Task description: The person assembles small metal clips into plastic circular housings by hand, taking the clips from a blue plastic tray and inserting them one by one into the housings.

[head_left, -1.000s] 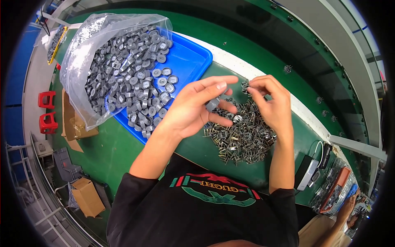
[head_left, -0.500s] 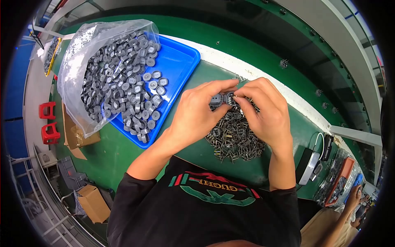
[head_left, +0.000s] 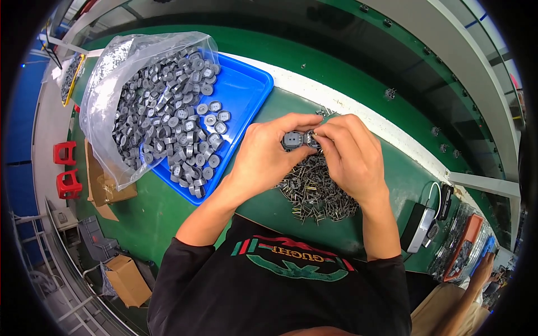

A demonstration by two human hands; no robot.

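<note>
Between thumb and fingers, my left hand [head_left: 263, 147] grips a grey round plastic part [head_left: 292, 140] with small holes in its face. Against its right side is a second dark round piece [head_left: 311, 139] with light metal bits in it. My right hand [head_left: 354, 157] has thumb and forefinger pinched at that piece; fingers cover what they hold. Just below both hands lies a heap of small black parts with metal pins [head_left: 319, 190]. To the left, a blue tray [head_left: 244, 84] bears many grey round plastic parts [head_left: 168, 120], spilling from a clear plastic bag [head_left: 101, 106].
Beyond the white ledge [head_left: 319, 98] runs a green belt [head_left: 347, 84] with scattered small parts. Right of my right arm lies a white-and-black device [head_left: 419, 227] with a cable. A reddish-brown bin [head_left: 464, 252] and another person's arm [head_left: 476, 280] are farther right. A cardboard box [head_left: 129, 280] stands lower left.
Both hands have shifted slightly down and left in the picture with the grey part. My right fingers stay at the dark piece, and the view has tilted a little.
</note>
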